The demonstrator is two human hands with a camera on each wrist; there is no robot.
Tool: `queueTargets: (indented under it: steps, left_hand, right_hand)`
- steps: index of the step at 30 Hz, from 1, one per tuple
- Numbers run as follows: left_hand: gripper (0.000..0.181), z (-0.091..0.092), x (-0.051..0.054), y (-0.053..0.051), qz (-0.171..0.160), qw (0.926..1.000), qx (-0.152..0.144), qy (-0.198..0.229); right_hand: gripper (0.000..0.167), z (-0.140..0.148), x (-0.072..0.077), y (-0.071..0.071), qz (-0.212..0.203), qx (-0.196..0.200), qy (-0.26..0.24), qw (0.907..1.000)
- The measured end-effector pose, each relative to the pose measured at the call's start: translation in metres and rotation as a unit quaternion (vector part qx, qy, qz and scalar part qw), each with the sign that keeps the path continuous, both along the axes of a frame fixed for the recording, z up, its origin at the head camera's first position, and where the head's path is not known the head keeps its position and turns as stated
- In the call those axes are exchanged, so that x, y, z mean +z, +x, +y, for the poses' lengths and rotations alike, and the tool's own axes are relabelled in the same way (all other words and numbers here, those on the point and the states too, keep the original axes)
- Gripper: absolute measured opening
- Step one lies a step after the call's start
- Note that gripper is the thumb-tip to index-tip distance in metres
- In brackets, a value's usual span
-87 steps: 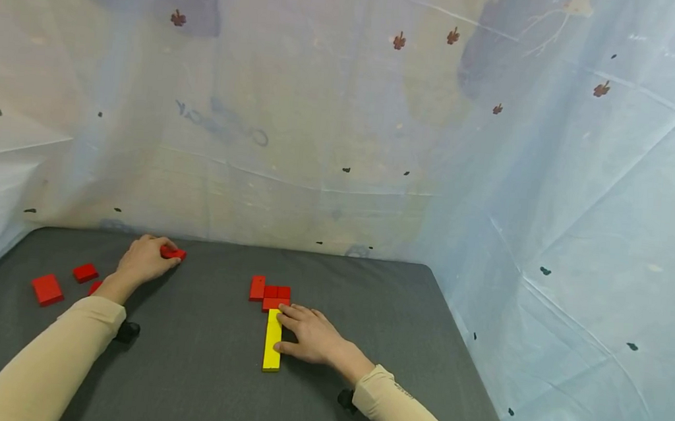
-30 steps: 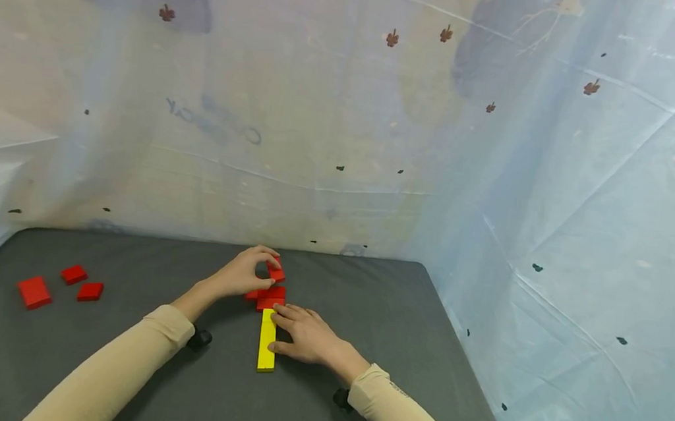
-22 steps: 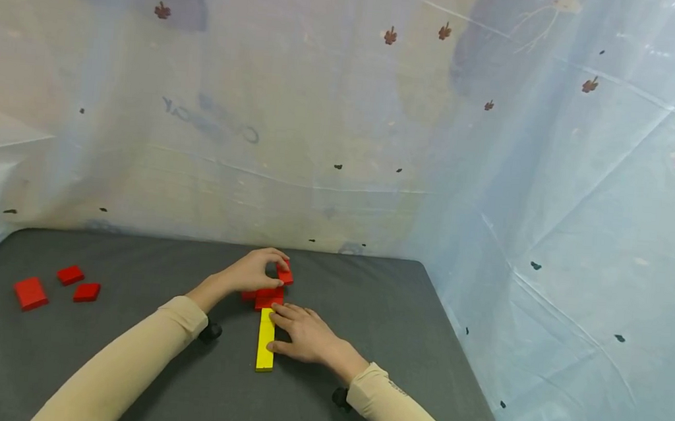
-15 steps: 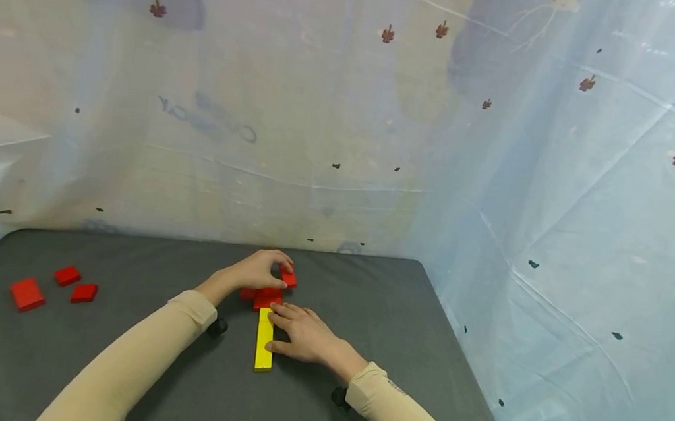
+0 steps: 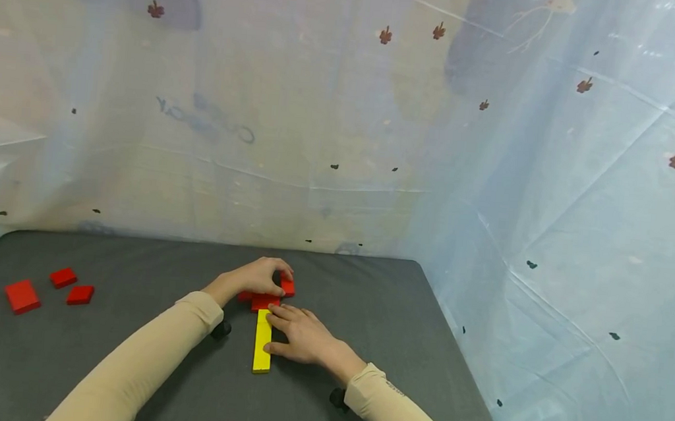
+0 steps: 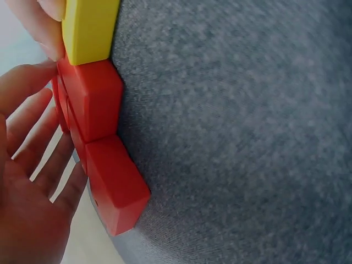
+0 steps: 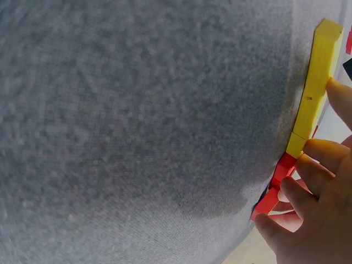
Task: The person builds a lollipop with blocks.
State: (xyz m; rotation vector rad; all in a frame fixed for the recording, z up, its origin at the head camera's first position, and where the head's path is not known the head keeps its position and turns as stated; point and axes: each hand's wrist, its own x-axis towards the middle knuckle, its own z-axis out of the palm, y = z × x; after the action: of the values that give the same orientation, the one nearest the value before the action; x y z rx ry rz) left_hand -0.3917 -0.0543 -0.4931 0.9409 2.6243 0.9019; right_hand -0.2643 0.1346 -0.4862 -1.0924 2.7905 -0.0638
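My left hand (image 5: pixel 256 275) pinches a red block (image 5: pixel 288 286) between thumb and fingers, at the right side of a small group of flat red blocks (image 5: pixel 263 302). Part of that group lies hidden beneath the hand. Directly in front of the group runs a yellow strip (image 5: pixel 262 350), with a seam near its far end. My right hand (image 5: pixel 304 335) rests beside the strip, fingers spread, thumb and fingertips touching its right edge. In the left wrist view, red blocks (image 6: pixel 104 99) adjoin the yellow block (image 6: pixel 91 30). The right wrist view shows the yellow strip (image 7: pixel 316 82) meeting red blocks.
Three loose red pieces lie at the left of the dark cloth-covered table (image 5: pixel 193 384): a larger square (image 5: pixel 22 297) and two smaller ones (image 5: pixel 63 277). A pale printed plastic sheet (image 5: pixel 322 103) hangs behind and along the right side.
My left hand carried a red block from the far left to the right of the group, then lowered it towards me. The right hand stayed against the yellow strip.
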Motion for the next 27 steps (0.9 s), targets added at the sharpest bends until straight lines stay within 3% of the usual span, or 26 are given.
queueTargets:
  steps: [6,12,27]
  left_hand:
    - [0.034,0.0002,-0.003,-0.0005,-0.006,0.9999,0.008,0.011]
    - [0.042,0.0021,-0.0067,0.0016,-0.01,0.9994,0.032,-0.008]
    - [0.043,0.0003,-0.0064,0.004,-0.017,0.9988,0.038,-0.026]
  right_hand:
    - [0.067,0.0008,-0.0015,-0.0013,-0.005,-0.005,0.0,1.0]
    - [0.067,0.0011,-0.0026,-0.002,-0.009,-0.006,0.0,0.9999]
    - [0.067,0.001,-0.0034,-0.0018,-0.006,-0.006,0.001,1.0]
